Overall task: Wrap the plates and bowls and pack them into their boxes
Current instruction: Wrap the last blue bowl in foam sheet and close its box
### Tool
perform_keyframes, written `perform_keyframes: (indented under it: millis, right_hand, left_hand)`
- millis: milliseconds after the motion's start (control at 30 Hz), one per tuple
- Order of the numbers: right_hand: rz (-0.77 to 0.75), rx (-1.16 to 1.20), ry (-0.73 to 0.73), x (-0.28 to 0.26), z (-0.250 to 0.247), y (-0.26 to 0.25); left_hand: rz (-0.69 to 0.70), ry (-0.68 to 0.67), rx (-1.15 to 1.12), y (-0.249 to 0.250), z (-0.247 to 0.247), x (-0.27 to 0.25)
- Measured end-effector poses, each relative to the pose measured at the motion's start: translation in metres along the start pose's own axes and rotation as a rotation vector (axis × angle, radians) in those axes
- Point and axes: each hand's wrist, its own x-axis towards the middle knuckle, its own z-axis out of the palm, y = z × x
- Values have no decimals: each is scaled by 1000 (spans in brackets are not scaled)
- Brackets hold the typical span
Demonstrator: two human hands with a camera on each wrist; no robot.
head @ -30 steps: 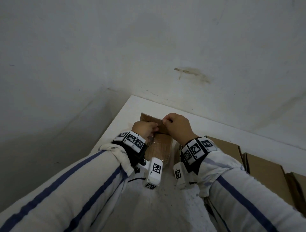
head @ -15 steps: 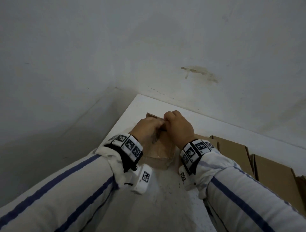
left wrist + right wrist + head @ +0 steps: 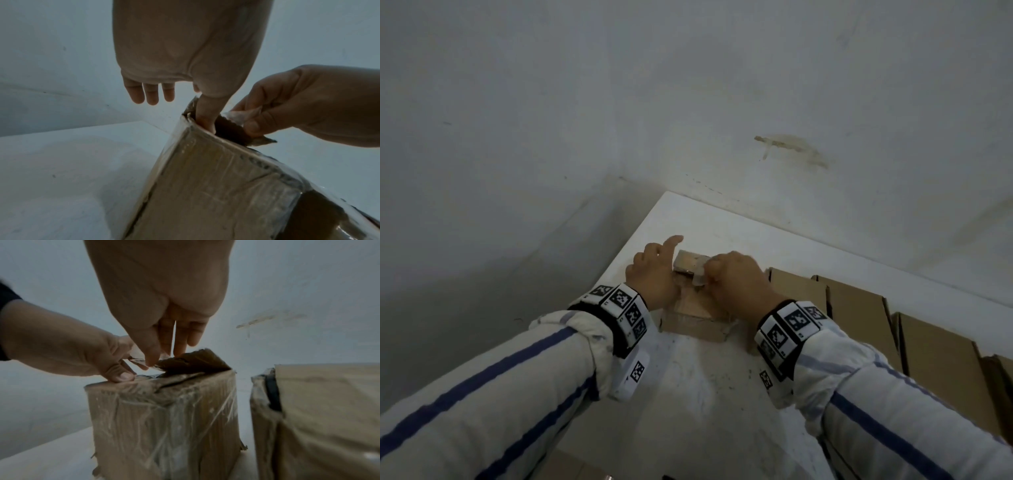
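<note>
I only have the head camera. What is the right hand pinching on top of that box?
Observer: The right hand pinches a crumpled end of clear tape at the raised flap of the box.
Operator: Is the left hand gripping too?
Observer: No. The left hand presses its thumb on the box's top edge; the other fingers are straight, off it.
Operator: Is the next box touching?
Observer: No, the right wrist view shows a gap to the neighbouring box.
</note>
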Motion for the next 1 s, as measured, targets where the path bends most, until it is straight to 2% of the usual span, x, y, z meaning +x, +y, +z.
perform_keyframes:
  millis: [133, 300, 367, 467, 600, 700, 800, 900, 1000]
  right_hand:
    - [99, 114, -170, -9, 2, -5]
    - [123, 138, -212, -14, 3, -10]
    - [102, 101, -237, -15, 4, -15]
    - [52, 42, -350, -20, 7, -26]
    - [2, 119, -471, -27, -3, -26]
    - [134, 299, -398, -21, -14, -10]
    - [312, 230, -187, -7, 5, 2]
    - [508, 232, -186, -6, 34, -2]
    - [523, 149, -144, -8, 44, -10]
  left_hand:
    - [43, -39, 80, -2, 5, 2]
    - [89, -46, 151, -1, 8, 3]
    - [88, -93, 118, -2, 6, 5]
    - [98, -178, 9, -2, 4, 6]
    - [80, -180, -22, 3, 1, 4]
    - [78, -161, 11, 5, 0, 4]
    - [66, -156, 28, 6, 0, 4]
    - [56, -161, 39, 6, 2, 4]
    - [36, -161, 15, 7, 3, 3]
